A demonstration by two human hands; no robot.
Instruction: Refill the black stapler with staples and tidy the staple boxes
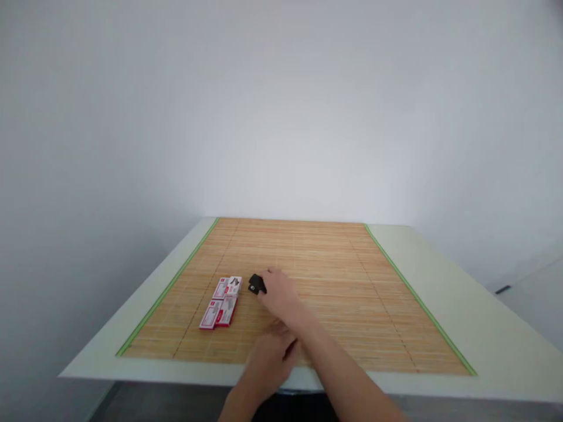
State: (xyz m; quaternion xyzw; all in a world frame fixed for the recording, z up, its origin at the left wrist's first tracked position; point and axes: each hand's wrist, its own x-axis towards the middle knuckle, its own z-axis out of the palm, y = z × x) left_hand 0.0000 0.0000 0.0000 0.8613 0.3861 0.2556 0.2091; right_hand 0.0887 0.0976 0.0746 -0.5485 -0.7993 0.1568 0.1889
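Left hand rests loosely curled, right hand grips black object beside closed boxes.

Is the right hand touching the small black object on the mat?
Touching. The head view shows the right hand with its fingertips closed over the black object, no gap between them.

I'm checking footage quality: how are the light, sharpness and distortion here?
Head view: soft, even light, no glare on the bamboo mat; faint shadow under the right hand; left hand slightly blurred; print on the red-and-white boxes unreadable; table edges splay from the wide lens.
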